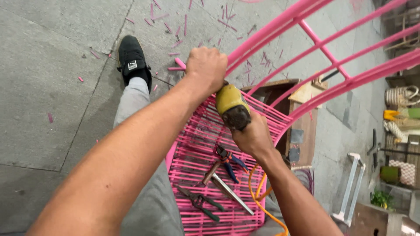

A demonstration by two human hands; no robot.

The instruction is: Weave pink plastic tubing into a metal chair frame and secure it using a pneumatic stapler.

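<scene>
Chair weave looks mostly done, by my read: the seat (205, 144) of the pink metal chair frame (323, 48) is strung edge to edge with pink cord in tight parallel rows. The upper hoop bars are bare, so the back looks unwoven.

Left hand (206, 67): grip closed in a fist on a pink cord end (178, 64) at the front edge of the frame, pulled taut. Right hand (253, 137): grip closed around a yellow heat tool (232, 107), body pointing at the rim just below the left fist; its orange cable (262, 199) trails down past the wrist.

Lying on the woven seat: blue-handled pliers (229, 159), a metal blade tool (227, 188), dark-handled cutters (199, 202). All loose, near each other, not touching the hands.

Floor (48, 87): grey concrete slabs, littered with short pink cord offcuts (183, 24), most beyond the chair. Black shoe (131, 59) planted beside the frame.

Room: wooden box (302, 126) behind the chair, a white metal frame (350, 188) lying near it, woven baskets (400, 94) and plants at far right.
</scene>
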